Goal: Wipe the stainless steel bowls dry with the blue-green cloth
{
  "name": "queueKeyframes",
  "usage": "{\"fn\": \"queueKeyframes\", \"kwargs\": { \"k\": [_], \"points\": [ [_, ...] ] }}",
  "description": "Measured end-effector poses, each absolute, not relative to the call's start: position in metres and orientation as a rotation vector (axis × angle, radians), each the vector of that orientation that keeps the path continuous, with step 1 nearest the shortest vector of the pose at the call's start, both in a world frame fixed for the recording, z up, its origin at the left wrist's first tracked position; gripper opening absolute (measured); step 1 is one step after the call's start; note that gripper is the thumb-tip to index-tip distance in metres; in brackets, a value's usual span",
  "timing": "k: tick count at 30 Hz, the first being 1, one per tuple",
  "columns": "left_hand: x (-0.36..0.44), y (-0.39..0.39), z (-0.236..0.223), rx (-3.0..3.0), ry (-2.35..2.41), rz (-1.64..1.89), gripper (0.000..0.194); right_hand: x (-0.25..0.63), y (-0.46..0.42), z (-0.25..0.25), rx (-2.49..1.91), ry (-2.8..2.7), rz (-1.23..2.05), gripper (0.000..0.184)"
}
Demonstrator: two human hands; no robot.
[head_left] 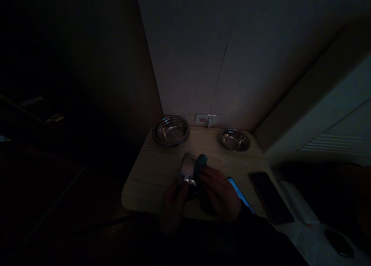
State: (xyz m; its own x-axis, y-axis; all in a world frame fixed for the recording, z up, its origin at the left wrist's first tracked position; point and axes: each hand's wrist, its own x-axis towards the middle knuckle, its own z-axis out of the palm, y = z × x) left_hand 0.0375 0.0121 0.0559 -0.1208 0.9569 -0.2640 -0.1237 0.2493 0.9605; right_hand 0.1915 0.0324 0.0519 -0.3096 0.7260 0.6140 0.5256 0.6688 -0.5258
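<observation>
Pinching a steel bowl (188, 168) tipped on its side over the front of the table (145, 185), your left hand (173, 202) sets its thumb on the outer wall; your right hand (218, 190), fingers bunched, presses a dark greenish cloth (202, 161) to the bowl. At the table's back left stand stacked dishes (172, 133), at its back right a single dish (235, 141); towards its right side lie a lit phone (240, 193) and a dark phone (271, 196); behind it, a wall socket (206, 119)
</observation>
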Motion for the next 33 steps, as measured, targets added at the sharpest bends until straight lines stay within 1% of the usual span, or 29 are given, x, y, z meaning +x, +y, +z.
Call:
{"fn": "queueKeyframes", "kwargs": {
  "k": [2,4,9,14,18,23,27,31,33],
  "points": [
    [0.037,0.012,0.054,0.897,1.333,1.164,0.036,0.188,0.029,0.053,-0.929,-2.06,0.194,0.029],
    [0.038,0.012,0.051,0.935,1.331,1.129,0.036,0.188,0.033,0.053,-0.92,-2.081,0.171,0.028],
    [0.038,0.009,0.047,0.975,1.328,1.078,0.033,0.191,0.049,0.055,-1.08,-1.957,0.301,0.028],
    [0.036,0.008,0.048,1.026,1.373,1.035,0.033,0.189,0.043,0.057,-0.933,-2.033,0.303,0.028],
    [0.036,0.007,0.049,1.06,1.347,0.997,0.032,0.191,0.052,0.059,-1.052,-1.945,0.39,0.027],
    [0.032,0.007,0.047,1.087,1.324,0.972,0.031,0.192,0.055,0.06,-0.911,-2.054,0.427,0.026],
    [0.029,0.01,0.042,1.1,1.359,0.967,0.036,0.191,0.056,0.06,-1.033,-1.957,0.457,0.026],
    [0.027,0.01,0.041,1.055,1.357,0.958,0.038,0.189,0.055,0.061,-0.895,-2.057,0.446,0.027],
    [0.027,0.01,0.043,1.061,1.351,0.958,0.038,0.19,0.056,0.062,-0.96,-2.011,0.435,0.027]
  ]
}}
